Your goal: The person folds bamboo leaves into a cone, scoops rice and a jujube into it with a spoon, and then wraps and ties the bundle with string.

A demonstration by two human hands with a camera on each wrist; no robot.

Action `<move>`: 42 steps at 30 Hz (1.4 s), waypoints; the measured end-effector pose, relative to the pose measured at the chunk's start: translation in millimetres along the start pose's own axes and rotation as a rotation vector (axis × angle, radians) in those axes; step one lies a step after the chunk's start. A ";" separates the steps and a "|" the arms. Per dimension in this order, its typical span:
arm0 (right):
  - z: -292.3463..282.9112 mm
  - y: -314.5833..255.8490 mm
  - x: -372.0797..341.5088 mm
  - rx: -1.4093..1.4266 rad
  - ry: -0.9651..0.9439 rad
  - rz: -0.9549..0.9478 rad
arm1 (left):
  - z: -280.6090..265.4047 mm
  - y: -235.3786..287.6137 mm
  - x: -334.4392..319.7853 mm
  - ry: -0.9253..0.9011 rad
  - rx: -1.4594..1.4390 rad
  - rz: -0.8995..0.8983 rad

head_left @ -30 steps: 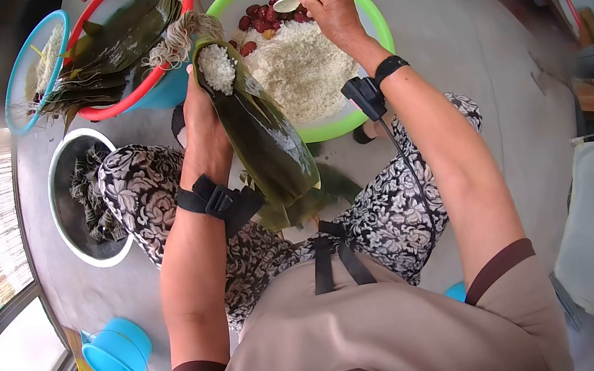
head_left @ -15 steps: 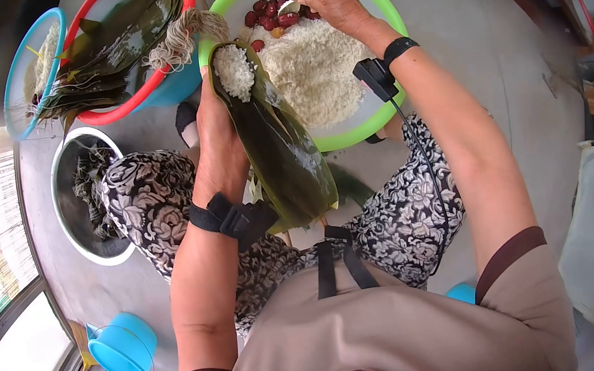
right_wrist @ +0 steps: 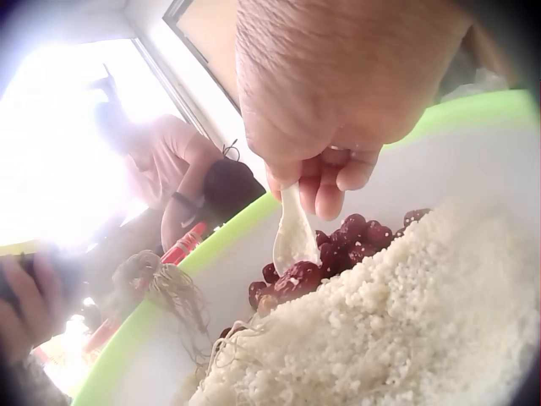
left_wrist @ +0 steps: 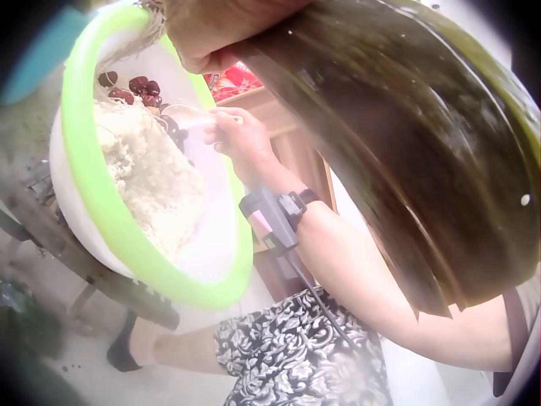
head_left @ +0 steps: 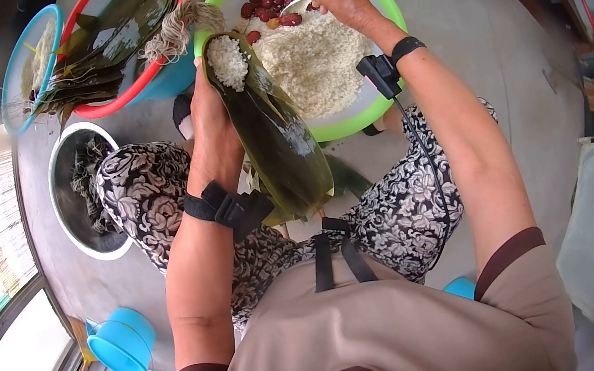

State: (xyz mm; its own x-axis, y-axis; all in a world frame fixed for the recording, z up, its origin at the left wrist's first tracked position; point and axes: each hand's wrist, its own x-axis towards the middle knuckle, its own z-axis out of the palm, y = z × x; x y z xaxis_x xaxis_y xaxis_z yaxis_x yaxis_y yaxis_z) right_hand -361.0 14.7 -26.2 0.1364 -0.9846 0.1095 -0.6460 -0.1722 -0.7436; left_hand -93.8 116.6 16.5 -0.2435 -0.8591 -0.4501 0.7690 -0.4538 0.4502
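Observation:
The left hand (head_left: pixel 212 114) grips long dark green leaves (head_left: pixel 281 153), folded at the top around a portion of white rice (head_left: pixel 228 64). In the right hand (head_left: pixel 351 7) is a white spoon (right_wrist: pixel 295 237), pinched by its handle, its bowl against a red date (right_wrist: pixel 301 279) in the right wrist view. Several more dates (head_left: pixel 262 0) lie beside the heaped rice (head_left: pixel 310 68) within the green-rimmed basin (head_left: pixel 394 10). The leaves' rice end is at the basin's left rim. Part of the left hand is hidden behind the leaves.
A red-rimmed basin (head_left: pixel 117 105) with leaves and a bundle of string (head_left: pixel 171 37) stands at upper left, a blue-rimmed basket (head_left: pixel 6 98) beside it. Below is a white-rimmed bowl (head_left: pixel 66 220) of dark wrapped bundles. A blue bucket (head_left: pixel 123 346) stands lower left. Another person (right_wrist: pixel 165 161) sits beyond.
The spoon has dipped lower among the dates, and the right hand has shifted slightly right. The left hand with the leaves has also moved a little right from its position a second ago.

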 end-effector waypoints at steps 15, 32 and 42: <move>-0.3 1.5 -14.6 0.512 0.085 0.514 | -12.7 -8.9 17.6 -0.069 -0.065 0.008; 5.6 -154.5 -62.8 0.005 0.309 -0.123 | 14.3 -26.0 22.7 0.038 -0.167 -0.042; -12.6 -169.8 -79.5 0.062 0.367 -0.113 | 26.4 -20.3 9.2 -0.026 -0.084 -0.043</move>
State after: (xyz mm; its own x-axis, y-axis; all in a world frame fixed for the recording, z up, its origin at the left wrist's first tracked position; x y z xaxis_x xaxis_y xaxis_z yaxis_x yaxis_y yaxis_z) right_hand -271.6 121.8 99.7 -0.0808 -0.9073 0.4127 -0.5940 -0.2887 -0.7509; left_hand -127.3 111.7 23.6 -0.2915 -0.8456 -0.4471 0.8044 -0.4697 0.3639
